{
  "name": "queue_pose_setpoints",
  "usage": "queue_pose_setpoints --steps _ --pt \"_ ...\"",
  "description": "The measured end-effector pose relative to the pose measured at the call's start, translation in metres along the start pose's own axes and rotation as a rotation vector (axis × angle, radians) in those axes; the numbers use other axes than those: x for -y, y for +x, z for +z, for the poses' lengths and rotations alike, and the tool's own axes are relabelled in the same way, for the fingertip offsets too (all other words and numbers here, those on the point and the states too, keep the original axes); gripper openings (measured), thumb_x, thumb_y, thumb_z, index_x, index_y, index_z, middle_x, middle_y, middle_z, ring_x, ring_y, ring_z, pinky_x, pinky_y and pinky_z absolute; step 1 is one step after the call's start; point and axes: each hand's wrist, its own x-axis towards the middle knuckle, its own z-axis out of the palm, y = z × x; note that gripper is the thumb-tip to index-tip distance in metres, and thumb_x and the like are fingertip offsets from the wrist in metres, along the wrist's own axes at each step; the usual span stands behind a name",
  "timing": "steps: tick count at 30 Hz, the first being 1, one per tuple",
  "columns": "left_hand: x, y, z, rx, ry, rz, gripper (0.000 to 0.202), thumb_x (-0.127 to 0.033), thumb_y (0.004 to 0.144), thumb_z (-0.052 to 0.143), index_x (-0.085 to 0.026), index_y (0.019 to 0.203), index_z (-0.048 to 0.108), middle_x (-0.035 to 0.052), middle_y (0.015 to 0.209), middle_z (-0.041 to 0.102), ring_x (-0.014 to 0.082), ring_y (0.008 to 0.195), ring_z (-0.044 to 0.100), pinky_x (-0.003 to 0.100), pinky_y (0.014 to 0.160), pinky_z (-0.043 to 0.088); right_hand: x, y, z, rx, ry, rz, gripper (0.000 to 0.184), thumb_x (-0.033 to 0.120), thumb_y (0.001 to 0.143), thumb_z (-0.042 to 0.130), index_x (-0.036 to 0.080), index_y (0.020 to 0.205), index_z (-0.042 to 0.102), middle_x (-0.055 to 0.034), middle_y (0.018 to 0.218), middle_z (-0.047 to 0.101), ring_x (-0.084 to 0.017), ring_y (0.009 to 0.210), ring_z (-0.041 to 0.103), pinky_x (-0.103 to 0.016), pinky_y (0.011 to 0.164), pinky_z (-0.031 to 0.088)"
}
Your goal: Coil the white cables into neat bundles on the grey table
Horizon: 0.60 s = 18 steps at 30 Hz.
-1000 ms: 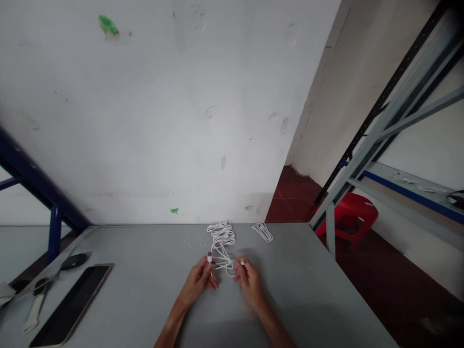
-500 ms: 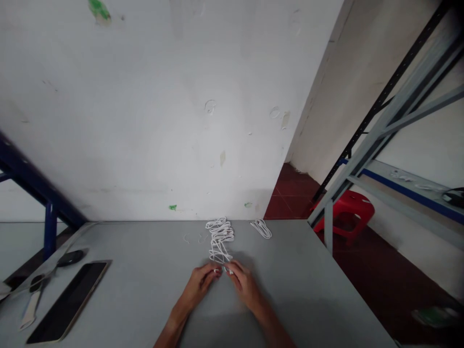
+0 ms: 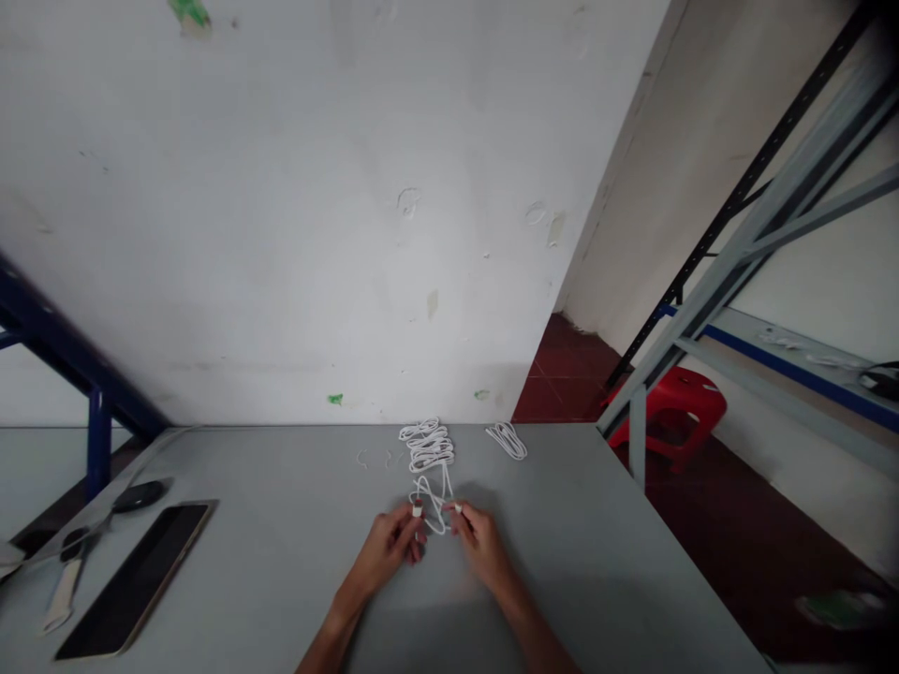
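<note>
A white cable (image 3: 428,459) lies in a loose looped bundle on the grey table top (image 3: 281,562), with its lower loops running down between my hands. My left hand (image 3: 385,548) pinches a small white connector (image 3: 417,509) at one end of the cable. My right hand (image 3: 481,545) pinches the cable's other white end (image 3: 458,507) between its fingertips. A smaller coil of white cable (image 3: 506,440) rests near the wall, to the right of the bundle.
A dark tablet (image 3: 133,580), a black computer mouse (image 3: 139,496) and a white-handled tool (image 3: 65,585) lie at the table's left. Small white scraps (image 3: 372,459) sit left of the bundle. A red plastic stool (image 3: 667,417) and a metal shelving rack (image 3: 758,225) stand beyond the right edge.
My hands, touching half a second ago, have drawn slightly apart, each with a cable end. The lower cable loops have opened wider. The view has shifted slightly.
</note>
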Motion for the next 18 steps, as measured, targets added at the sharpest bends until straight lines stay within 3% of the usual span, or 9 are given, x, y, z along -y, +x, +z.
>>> queue_pose_setpoints --steps 3,11,15,18 --pt "0.000 0.001 0.000 -0.005 -0.074 -0.062 0.048 -0.064 0.089 0.051 -0.017 0.087 0.059 -0.0001 0.062 0.066 0.0112 0.041 0.059 0.020 0.040 0.045 -0.006 0.001 0.003 0.009 0.071 0.115 0.057 0.063 0.094 0.040 0.015 0.085 0.070 0.0030 0.048 0.054 -0.013 0.044 0.050 -0.023 0.049 0.039" --pt "0.009 0.003 -0.002 -0.040 -0.050 -0.124 0.050 -0.067 0.088 0.049 -0.017 0.092 0.056 -0.0032 0.058 0.062 0.0106 0.036 0.054 0.019 0.036 0.038 -0.013 0.002 0.006 -0.017 0.100 0.191 0.061 0.071 0.090 0.038 0.017 0.082 0.065 0.0044 0.044 0.052 -0.012 0.038 0.043 -0.023 0.044 0.033" --pt "0.009 0.005 -0.005 -0.240 0.243 -0.078 0.045 -0.062 0.087 0.052 -0.017 0.092 0.060 -0.0073 0.049 0.051 0.0108 0.039 0.048 0.021 0.042 0.032 -0.015 0.004 0.002 -0.207 -0.181 0.157 0.055 0.063 0.095 0.035 0.020 0.079 0.063 -0.0010 0.050 0.056 -0.017 0.045 0.052 -0.027 0.049 0.036" --pt "0.006 0.006 -0.008 -0.349 0.589 -0.082 0.040 -0.055 0.087 0.058 -0.017 0.098 0.063 -0.0054 0.051 0.054 0.0154 0.049 0.055 0.024 0.052 0.034 -0.015 0.004 -0.003 -0.221 -0.495 0.184 0.039 0.049 0.096 0.042 0.019 0.087 0.065 -0.0088 0.066 0.069 -0.022 0.061 0.064 -0.029 0.060 0.042"
